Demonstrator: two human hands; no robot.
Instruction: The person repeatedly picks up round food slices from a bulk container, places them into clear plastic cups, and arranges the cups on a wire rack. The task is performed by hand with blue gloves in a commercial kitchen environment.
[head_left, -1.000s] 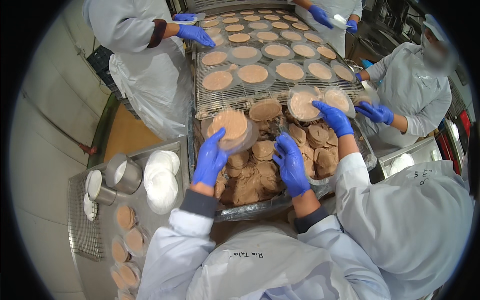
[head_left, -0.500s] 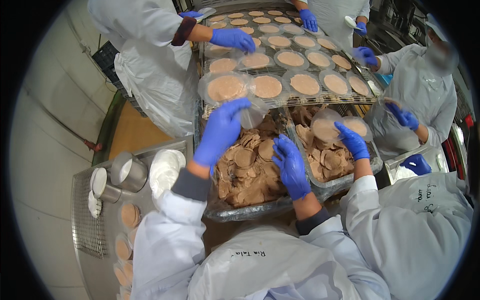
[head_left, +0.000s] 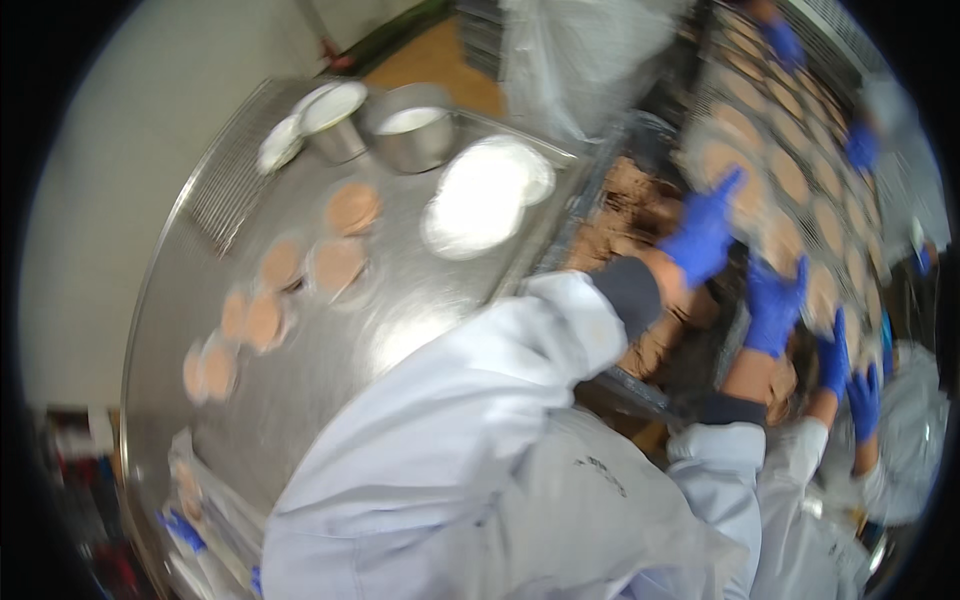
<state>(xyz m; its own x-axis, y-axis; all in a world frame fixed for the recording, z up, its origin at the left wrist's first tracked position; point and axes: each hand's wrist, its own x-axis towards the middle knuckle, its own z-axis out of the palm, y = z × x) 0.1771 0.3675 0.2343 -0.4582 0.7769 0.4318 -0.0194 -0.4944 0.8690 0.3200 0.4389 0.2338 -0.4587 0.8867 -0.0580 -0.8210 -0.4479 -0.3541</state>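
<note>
My left hand (head_left: 703, 232), in a blue glove, reaches to the near edge of a wire-mesh belt (head_left: 697, 112). Its fingertips overlap a round pale-brown patty (head_left: 728, 160) on a clear round sheet. Blur hides whether they grip it. Lower and to the right is my right hand (head_left: 775, 308), gloved alike, thumb and fingers apart, close to another patty (head_left: 782, 238) at the belt's edge. Beneath my left forearm stands a dark lined tub (head_left: 625, 385) holding brown, meat-like paste and broken patties (head_left: 615, 215). My right arm hides part of the tubs.
A steel table (head_left: 300, 400) on my left bears several patties (head_left: 340, 265), a pile of white round sheets (head_left: 480, 205) and metal pots (head_left: 412, 130). Co-workers' gloved hands (head_left: 833, 355) are close at my right. An aproned person (head_left: 575, 60) stands beyond the tub.
The view has swung left and blurred, so the table fills more of it and the belt sits at the right. My two hands are now closer together at the belt's edge.
</note>
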